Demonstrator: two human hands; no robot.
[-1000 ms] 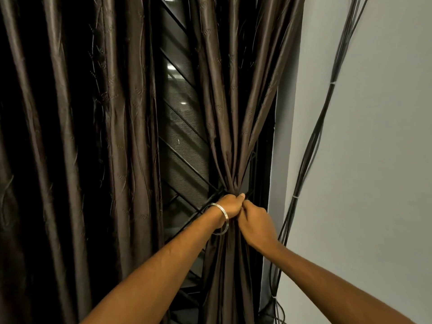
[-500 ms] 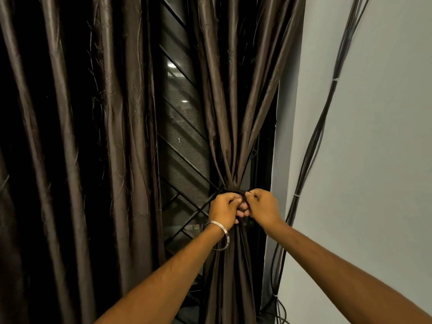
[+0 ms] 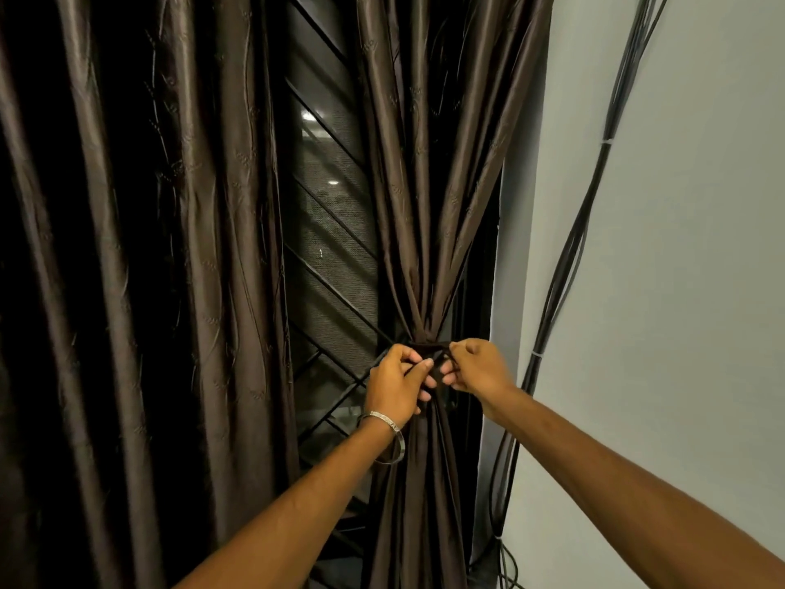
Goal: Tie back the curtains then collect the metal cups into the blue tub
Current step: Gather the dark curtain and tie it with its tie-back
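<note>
The right curtain [image 3: 420,197] is dark brown and shiny, gathered into a narrow waist by a dark tie-back band [image 3: 430,347]. My left hand [image 3: 397,386], with a silver bangle on its wrist, pinches one end of the band just below the gathered waist. Opposite it, my right hand [image 3: 478,367] pinches the other end with curled fingers. Both hands are level and almost touching. The left curtain [image 3: 140,269] hangs loose. No metal cups or blue tub are in view.
Between the curtains shows a dark window with a diagonal metal grille [image 3: 327,265]. A grey wall [image 3: 679,291] fills the right side. A bundle of black cables [image 3: 569,248] runs down that wall close to the curtain.
Both hands have moved from a tight clasp on the gathered curtain to a spot just below the band, and have drawn slightly apart with the band's ends pinched.
</note>
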